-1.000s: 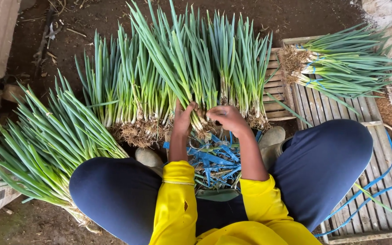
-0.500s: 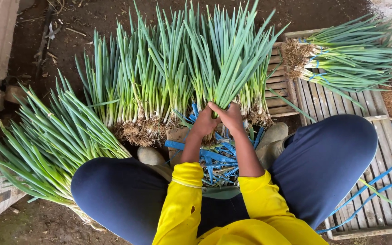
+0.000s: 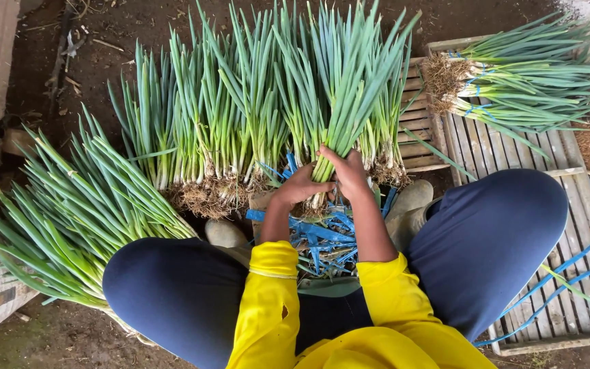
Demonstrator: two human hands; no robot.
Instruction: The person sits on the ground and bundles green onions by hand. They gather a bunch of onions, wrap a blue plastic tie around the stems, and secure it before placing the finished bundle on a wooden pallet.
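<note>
Both of my hands grip one bunch of green onions (image 3: 341, 96) near its white stems, just above the roots. My left hand (image 3: 300, 186) wraps the stems from the left and my right hand (image 3: 349, 172) from the right. The leaves fan upward, away from me. Below my hands lies a heap of blue plastic ties (image 3: 322, 239) between my knees. More onions (image 3: 206, 130) lie in a row to the left of the held bunch, roots toward me.
A loose pile of onions (image 3: 69, 212) lies at my left knee. A tied bundle (image 3: 520, 78) rests on a wooden slatted pallet (image 3: 507, 147) at the right. Rubber boots (image 3: 411, 205) flank the ties. Bare dirt ground (image 3: 90, 61) surrounds everything.
My hands gathered a bunch out of the row and lifted it, so its leaves now stand higher and closer together. The view shifted slightly.
</note>
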